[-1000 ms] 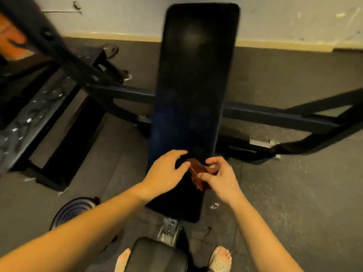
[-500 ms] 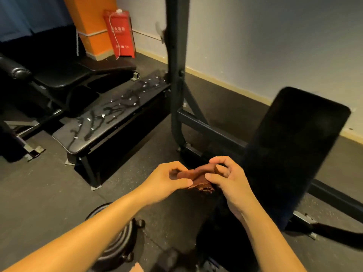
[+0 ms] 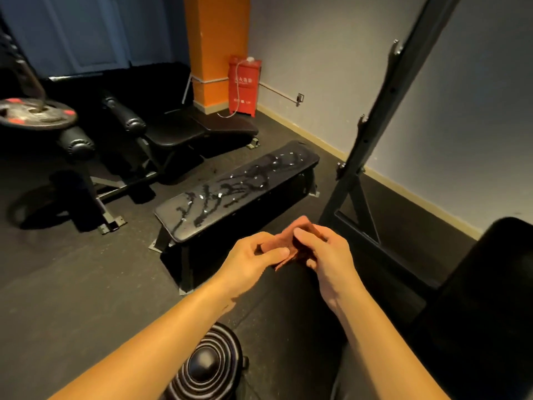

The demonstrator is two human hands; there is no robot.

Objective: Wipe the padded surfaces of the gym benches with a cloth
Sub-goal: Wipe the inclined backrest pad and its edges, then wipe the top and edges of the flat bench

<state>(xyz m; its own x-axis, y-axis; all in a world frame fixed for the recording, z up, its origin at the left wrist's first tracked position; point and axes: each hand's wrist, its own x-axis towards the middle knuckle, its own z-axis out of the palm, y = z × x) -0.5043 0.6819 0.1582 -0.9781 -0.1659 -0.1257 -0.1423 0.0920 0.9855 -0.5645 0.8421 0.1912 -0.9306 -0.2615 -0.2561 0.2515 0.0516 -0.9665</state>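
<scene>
At the far left, behind a loaded weight plate (image 3: 34, 114), stands a black adjustable bench (image 3: 178, 134). Nearer the middle, the flat bench (image 3: 236, 189) carries pale streaks and flecks along its padded top, so it looks like the surface most in need of a wipe. Just this side of it, held in the air, the left hand (image 3: 251, 261) pinches one edge of the reddish-brown cloth (image 3: 291, 246) between thumb and curled fingers, and the right hand (image 3: 326, 255) grips the other side, fingers folded round it. The step appears to be refolding: best to turn a fresh face outward and make a flat pad that fills the palm before reaching over. Right of the hands rise the rack upright (image 3: 375, 125) and a dark angled pad (image 3: 496, 269).
</scene>
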